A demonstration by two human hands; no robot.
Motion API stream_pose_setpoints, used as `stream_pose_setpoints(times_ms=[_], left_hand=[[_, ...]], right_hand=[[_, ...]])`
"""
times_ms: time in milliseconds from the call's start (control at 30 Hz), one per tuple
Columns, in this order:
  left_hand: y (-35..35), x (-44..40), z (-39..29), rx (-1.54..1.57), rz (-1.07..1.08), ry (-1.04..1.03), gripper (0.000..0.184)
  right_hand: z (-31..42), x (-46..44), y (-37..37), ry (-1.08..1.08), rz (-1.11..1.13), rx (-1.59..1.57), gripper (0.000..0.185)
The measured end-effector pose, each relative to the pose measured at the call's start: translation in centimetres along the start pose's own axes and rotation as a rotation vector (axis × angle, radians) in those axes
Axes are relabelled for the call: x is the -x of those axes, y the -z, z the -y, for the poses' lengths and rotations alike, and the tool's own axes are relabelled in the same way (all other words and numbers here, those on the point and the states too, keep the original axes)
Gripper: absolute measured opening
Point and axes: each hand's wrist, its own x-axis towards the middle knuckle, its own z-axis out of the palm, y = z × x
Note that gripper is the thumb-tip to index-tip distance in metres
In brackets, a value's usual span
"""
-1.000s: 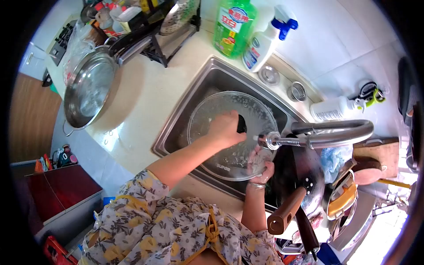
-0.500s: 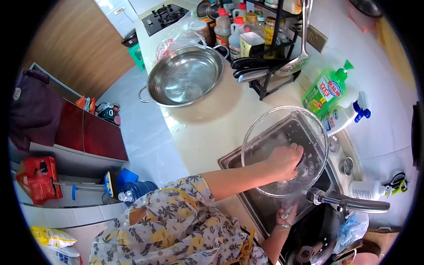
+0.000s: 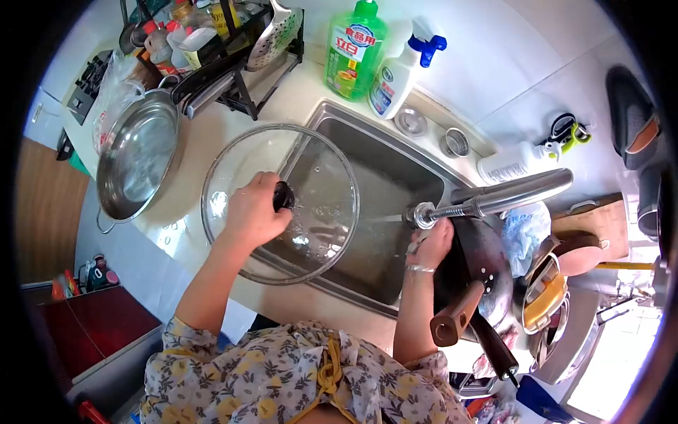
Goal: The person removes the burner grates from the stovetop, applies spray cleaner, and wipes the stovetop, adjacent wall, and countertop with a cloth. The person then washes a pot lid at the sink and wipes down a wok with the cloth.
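Two hands, one glass lid (image 3: 321, 205). Left hand (image 3: 256, 212) has its fingers curled round the lid's black knob (image 3: 284, 196), pinching it. Lid spans the sink's left edge, part over the basin, part over the counter (image 3: 194, 145); can't tell if its rim touches down. Glass is wet, droplets showing. Right hand (image 3: 432, 244) is right by the tap head (image 3: 421, 214), fingers bent; can't tell if they hold anything.

Containers:
- Sink (image 3: 367, 152): thin stream from the tap going in, floor greyish and wet; can't tell if water is pooled.
- Steel pan (image 3: 138, 159): on the counter at left, loop handles, shiny interior with bright reflections.
- Dark pan (image 3: 484, 247): right of the sink, brown handle toward the person, inside mostly hidden.
- Green bottle (image 3: 357, 53): green detergent, just beside the white spray bottle (image 3: 392, 81) with blue trigger.
- Small metal cup (image 3: 455, 143): behind the sink, near a round metal disc (image 3: 411, 121).

Vs 1 s ago: lid was over the basin under the tap with the right hand at its rim. Now it's shifted left, right hand is up at the tap, left grip unchanged. Steel pan hasn't moved.
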Motion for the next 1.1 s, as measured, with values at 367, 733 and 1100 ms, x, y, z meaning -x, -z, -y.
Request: stream_pose_setpoints(times_ms=[367, 733, 1100], left_hand=[[0.3, 1.5, 1.3, 0.033, 0.104, 0.160, 0.041], [2.2, 1.4, 5.5, 0.025, -0.024, 0.141, 0.038], [3.6, 1.7, 7.4, -0.057, -0.004, 0.223, 0.041]], right_hand=[[6.2, -0.9, -2.4, 0.118, 0.099, 0.047, 0.022], [6.2, -14.9, 5.4, 0.126, -0.052, -0.373, 0.019], [8.3, -21.3, 6.7, -0.162, -0.250, -0.228, 0.024]])
